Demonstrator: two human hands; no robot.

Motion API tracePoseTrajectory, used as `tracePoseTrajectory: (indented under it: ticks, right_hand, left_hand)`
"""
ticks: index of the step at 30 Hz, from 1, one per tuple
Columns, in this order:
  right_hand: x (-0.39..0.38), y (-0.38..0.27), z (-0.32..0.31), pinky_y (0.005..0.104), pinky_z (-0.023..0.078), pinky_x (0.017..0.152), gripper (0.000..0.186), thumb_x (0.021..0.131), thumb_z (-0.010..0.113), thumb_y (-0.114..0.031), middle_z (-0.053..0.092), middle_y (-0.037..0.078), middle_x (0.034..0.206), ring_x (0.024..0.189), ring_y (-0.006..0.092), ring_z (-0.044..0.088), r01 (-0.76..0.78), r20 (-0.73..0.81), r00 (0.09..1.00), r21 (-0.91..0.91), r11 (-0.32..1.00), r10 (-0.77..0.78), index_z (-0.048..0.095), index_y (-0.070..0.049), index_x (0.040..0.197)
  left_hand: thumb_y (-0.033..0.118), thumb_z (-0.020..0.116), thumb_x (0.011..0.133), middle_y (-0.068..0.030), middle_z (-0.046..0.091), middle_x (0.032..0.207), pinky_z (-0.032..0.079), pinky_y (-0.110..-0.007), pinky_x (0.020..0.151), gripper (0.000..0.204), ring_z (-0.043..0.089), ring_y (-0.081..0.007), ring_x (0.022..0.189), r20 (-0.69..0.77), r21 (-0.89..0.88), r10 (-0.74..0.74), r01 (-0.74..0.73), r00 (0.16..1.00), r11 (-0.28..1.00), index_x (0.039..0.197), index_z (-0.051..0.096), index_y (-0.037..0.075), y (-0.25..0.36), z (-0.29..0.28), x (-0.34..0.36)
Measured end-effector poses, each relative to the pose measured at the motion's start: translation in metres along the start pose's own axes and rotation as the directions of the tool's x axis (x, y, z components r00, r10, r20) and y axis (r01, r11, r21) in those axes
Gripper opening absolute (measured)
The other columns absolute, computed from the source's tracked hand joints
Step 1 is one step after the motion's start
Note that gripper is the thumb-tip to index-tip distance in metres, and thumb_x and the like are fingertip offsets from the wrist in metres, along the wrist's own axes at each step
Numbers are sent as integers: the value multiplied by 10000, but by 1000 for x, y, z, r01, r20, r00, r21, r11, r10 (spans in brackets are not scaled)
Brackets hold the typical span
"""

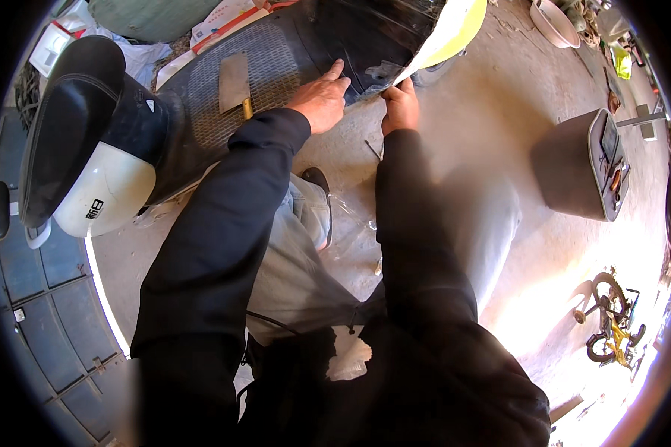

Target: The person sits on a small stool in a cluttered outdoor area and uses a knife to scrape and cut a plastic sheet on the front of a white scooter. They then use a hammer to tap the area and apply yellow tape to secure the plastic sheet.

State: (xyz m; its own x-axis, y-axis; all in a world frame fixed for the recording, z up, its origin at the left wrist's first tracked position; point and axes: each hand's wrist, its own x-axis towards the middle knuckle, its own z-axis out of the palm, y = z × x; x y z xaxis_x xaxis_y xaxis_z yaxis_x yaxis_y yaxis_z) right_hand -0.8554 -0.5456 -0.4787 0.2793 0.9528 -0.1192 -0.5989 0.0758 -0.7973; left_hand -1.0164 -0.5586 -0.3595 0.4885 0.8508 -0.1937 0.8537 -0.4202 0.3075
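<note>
An electric scooter stands across the top of the view, with a black seat (pixel 82 97), a white rear body panel (pixel 108 190) and a black textured footboard (pixel 201 93). My left hand (pixel 322 98) rests at the footboard's front end, index finger stretched out against the dark inner panel (pixel 335 33); nothing shows in it. At the lower edge of the yellow-and-white front panel (pixel 443 41), my right hand (pixel 401 110) is closed, thumb on top; its other fingers are partly hidden. A flat rectangular plate (pixel 234 82) lies on the footboard, a short yellow-brown piece (pixel 247 109) by its lower corner.
On the concrete floor at right stands a dark grey box (pixel 574 164) with tools on it. A small yellow bicycle (pixel 615 324) is further down. A pink basin (pixel 554 22) sits top right. Bags and cardboard (pixel 227 22) lie behind the scooter. Grey-blue metal panels (pixel 52 298) line the left.
</note>
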Motion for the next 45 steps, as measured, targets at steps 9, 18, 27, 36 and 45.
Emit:
tracePoseTrajectory:
  ticks: [9, 18, 27, 36, 45]
  right_hand:
    - [-1, 2, 1, 227, 383, 753, 563, 659, 419, 116, 573, 39, 1023, 884, 163, 513, 5, -28, 1000, 7, 1000, -5, 498, 23, 1208]
    - [-9, -11, 3, 262, 373, 863, 665, 639, 478, 56, 532, 88, 1173, 1001, 213, 486, -27, 23, 999, -3, 1000, 27, 431, 18, 1301]
    - [-10, -11, 0, 241, 324, 923, 697, 625, 446, 97, 519, 57, 1234, 1107, 204, 467, -18, 67, 998, 113, 993, 10, 427, 11, 1316]
    - [-11, -10, 1, 253, 329, 933, 681, 640, 455, 86, 522, 68, 1236, 1122, 223, 468, -4, 35, 999, 115, 993, 0, 429, 10, 1316]
    - [-8, -3, -2, 271, 314, 990, 631, 705, 458, 56, 487, 94, 1311, 1167, 205, 455, -34, -31, 999, 215, 976, 41, 405, 37, 1334]
  left_hand:
    - [134, 478, 864, -197, 482, 1290, 352, -379, 1001, 380, 457, -346, 1184, -85, 7, 16, -15, 996, 1000, 1211, 505, -18, -27, -27, -19]
    - [120, 505, 870, -204, 548, 1203, 386, -376, 958, 312, 509, -358, 1115, 4, -51, -161, 161, 987, 986, 1147, 561, -12, -21, -44, -57]
    - [119, 523, 853, -192, 556, 1200, 381, -361, 974, 310, 510, -342, 1128, 30, -76, -150, 152, 988, 985, 1133, 579, -4, -11, -33, -47]
    - [170, 579, 824, -202, 586, 1129, 415, -388, 920, 311, 546, -353, 1058, 4, -18, -156, 156, 988, 988, 1081, 594, -4, -1, -26, -35]
    - [275, 670, 781, -218, 597, 974, 475, -421, 782, 356, 596, -359, 902, -51, 296, 14, 2, 999, 955, 956, 554, -13, -1, -13, -11]
